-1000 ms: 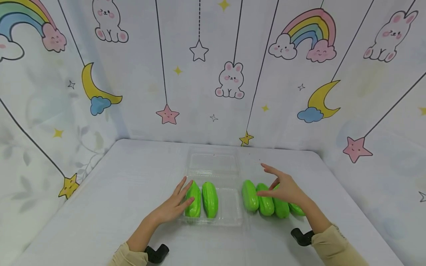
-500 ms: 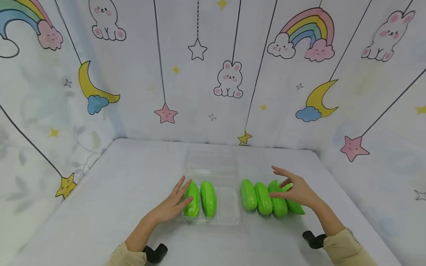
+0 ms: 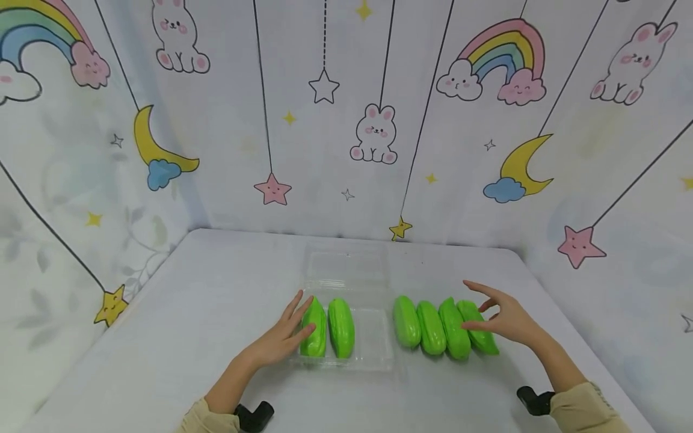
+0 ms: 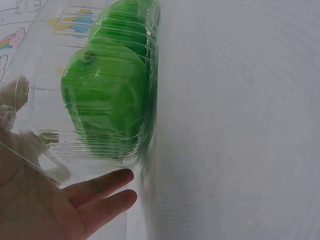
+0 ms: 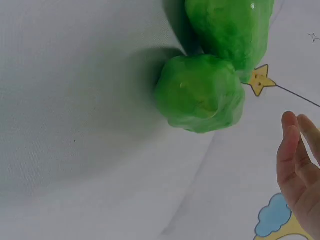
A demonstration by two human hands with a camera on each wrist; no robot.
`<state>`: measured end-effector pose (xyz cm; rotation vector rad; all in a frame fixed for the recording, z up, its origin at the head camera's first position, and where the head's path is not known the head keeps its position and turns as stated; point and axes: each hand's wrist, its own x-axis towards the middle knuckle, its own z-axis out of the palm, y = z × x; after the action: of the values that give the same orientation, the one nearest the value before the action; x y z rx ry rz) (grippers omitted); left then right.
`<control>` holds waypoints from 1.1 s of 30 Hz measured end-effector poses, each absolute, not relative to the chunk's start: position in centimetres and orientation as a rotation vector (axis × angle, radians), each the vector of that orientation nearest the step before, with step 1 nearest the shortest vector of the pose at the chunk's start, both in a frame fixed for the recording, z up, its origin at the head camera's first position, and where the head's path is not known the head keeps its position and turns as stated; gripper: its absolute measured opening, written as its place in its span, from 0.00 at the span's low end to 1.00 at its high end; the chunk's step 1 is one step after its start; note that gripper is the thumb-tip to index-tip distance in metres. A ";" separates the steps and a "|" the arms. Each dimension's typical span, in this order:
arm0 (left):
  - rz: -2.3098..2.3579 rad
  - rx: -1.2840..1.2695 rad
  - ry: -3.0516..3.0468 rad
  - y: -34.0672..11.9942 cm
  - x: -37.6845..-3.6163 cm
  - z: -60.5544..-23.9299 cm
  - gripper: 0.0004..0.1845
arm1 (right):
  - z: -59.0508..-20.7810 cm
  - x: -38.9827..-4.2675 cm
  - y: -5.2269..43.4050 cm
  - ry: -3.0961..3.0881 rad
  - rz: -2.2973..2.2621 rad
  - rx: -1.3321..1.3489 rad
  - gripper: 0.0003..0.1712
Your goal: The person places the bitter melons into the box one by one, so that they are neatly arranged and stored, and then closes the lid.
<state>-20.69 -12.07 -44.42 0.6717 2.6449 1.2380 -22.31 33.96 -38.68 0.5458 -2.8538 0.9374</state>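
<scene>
My left hand (image 3: 278, 341) rests at the left side of a clear plastic clamshell box (image 3: 373, 338), fingers spread and fairly straight, thumb over the rim. Inside that box two glossy green, cucumber-shaped vegetables (image 3: 341, 328) lie side by side in its left part. In the left wrist view, the ribbed box wall (image 4: 100, 145) stands between my fingers (image 4: 107, 202) and the green pieces. My right hand (image 3: 506, 317) hovers over the right end of a row of several similar green vegetables (image 3: 431, 328), thumb and fingers apart, holding nothing. Its thumb overlaps the rightmost vegetable (image 3: 482, 341) in the head view.
The box's open lid (image 3: 348, 264) lies flat behind it on the white table (image 3: 243, 270). A printed cloth backdrop (image 3: 335, 132) hangs around the table's far side and flanks. Black wrist mounts (image 3: 535, 400) sit at both cuffs.
My right hand has moved rightward along the row, from over the middle vegetables to the rightmost one, holding nothing throughout. My left hand has stayed at the box's left side.
</scene>
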 end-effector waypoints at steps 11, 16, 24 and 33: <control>1.238 0.671 2.644 -12.0 -20.6 -44.1 0.34 | -39.1 -22.8 35.6 -2.848 0.950 0.570 0.48; 1.243 0.669 2.643 -12.0 -20.6 -44.3 0.34 | -39.6 -23.0 36.0 -2.861 0.984 0.569 0.47; 1.248 0.669 2.648 -12.0 -20.4 -44.7 0.34 | -39.9 -23.1 36.6 -2.880 1.022 0.604 0.49; 1.244 0.673 2.654 -12.0 -20.6 -44.5 0.34 | -40.5 -23.4 37.2 -2.937 1.147 0.696 0.51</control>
<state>-20.55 -12.04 -44.51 0.6726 2.6542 1.2440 -23.39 37.21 -40.52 0.6959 -2.9367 1.1468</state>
